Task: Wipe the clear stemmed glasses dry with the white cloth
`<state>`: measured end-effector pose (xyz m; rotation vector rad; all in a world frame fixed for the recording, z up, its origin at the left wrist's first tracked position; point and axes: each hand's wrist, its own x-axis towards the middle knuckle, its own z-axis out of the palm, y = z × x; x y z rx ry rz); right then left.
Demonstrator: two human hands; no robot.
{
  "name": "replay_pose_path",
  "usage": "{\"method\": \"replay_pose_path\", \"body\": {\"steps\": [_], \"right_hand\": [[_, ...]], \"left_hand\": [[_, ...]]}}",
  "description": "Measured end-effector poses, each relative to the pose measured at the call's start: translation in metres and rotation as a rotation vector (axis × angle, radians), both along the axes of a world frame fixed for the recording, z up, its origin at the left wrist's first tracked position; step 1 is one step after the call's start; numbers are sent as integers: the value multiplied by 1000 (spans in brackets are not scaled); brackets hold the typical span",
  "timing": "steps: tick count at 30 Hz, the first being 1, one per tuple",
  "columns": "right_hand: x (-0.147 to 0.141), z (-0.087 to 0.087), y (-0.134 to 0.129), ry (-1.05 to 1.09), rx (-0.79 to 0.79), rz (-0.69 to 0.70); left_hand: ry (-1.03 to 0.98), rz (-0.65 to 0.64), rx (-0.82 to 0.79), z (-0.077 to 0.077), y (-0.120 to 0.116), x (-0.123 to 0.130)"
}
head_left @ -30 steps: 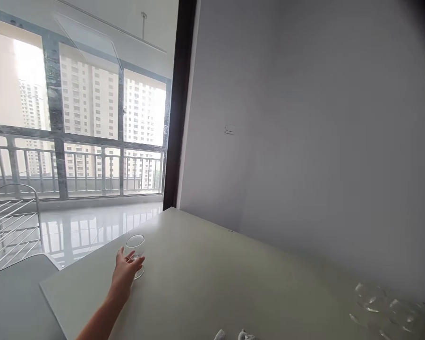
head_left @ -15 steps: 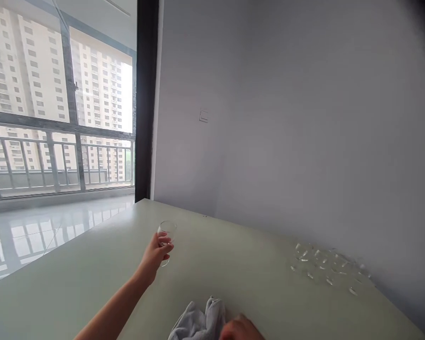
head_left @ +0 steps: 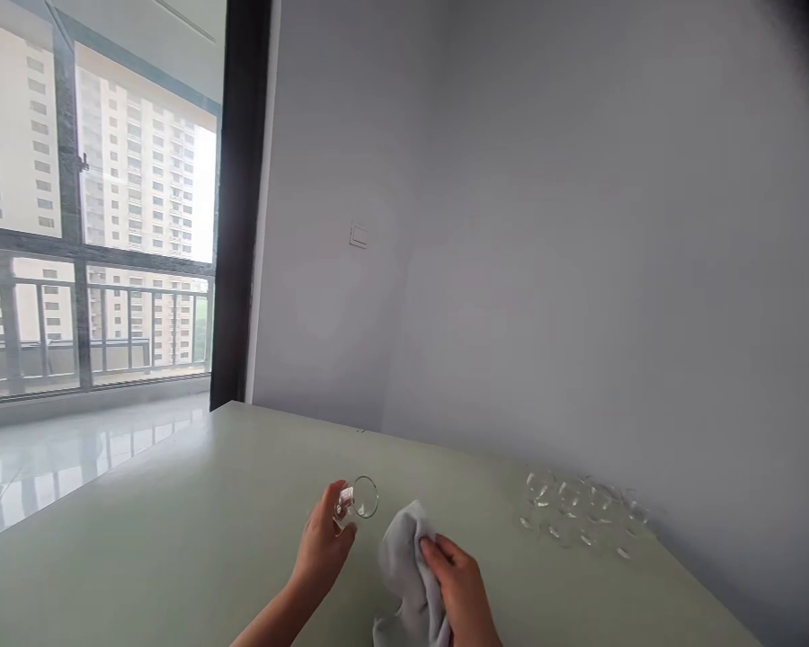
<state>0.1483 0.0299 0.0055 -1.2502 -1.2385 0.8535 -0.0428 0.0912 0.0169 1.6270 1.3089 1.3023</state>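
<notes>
My left hand (head_left: 327,532) is closed around a clear wine glass (head_left: 366,499), which is tilted over the table so that a round edge of it points right, towards the cloth. Whether that edge is the rim or the foot I cannot tell. Fingers cover part of the glass. A grey cloth (head_left: 408,562) hangs bunched from my right hand (head_left: 457,575), pinched between thumb and fingers. A small gap separates the cloth from the glass.
Several clear wine glasses (head_left: 570,497) stand grouped upright on the right of the pale green table (head_left: 243,503), close to the grey wall (head_left: 546,270). A dark door frame (head_left: 243,198) and large windows are at the left.
My left hand has brought the wine glass nearer and tipped it from upright. My right hand has lifted the cloth off the table. The view has swung slightly right.
</notes>
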Motion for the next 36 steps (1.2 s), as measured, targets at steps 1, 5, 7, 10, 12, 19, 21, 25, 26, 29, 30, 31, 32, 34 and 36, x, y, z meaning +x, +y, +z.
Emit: {"method": "replay_pose_path", "body": {"steps": [1, 5, 7, 10, 12, 19, 21, 25, 26, 29, 30, 31, 32, 34, 36], "right_hand": [[6, 10, 3, 36, -15, -71], [-11, 36, 3, 7, 56, -231], [-32, 39, 0, -131, 161, -167], [-52, 38, -7, -465, 275, 13], [-53, 37, -11, -677, 234, 104], [-33, 25, -10, -640, -15, 277], [-32, 21, -8, -424, -33, 228], [-37, 24, -8, 268, -136, 233], [-38, 25, -9, 366, -158, 259], [-38, 25, -12, 253, -117, 313], [-37, 24, -13, 84, -64, 306], [-35, 23, -13, -121, -7, 296], [-32, 22, -13, -337, 43, 295], [-27, 21, -10, -643, 101, 313], [-26, 22, -8, -590, 70, 329]], "left_hand": [[22, 10, 16, -3, -2, 1], [167, 1, 106, -8, -11, 9], [255, -28, 131, -10, -15, 11], [306, -38, 102, -10, -17, 8], [358, -22, 141, -9, -16, 4], [596, -190, 427, -3, -26, 8], [636, -193, 498, -3, -28, 11], [795, -55, 703, -3, -24, 13], [835, -9, 728, -2, -23, 13], [872, 43, 669, 5, -21, 12], [859, 21, 605, 8, -22, 11], [842, -27, 526, 11, -23, 9], [829, -92, 441, 14, -25, 8], [812, -209, 288, 16, -28, 4], [773, -224, 260, 14, -28, 3]]}}
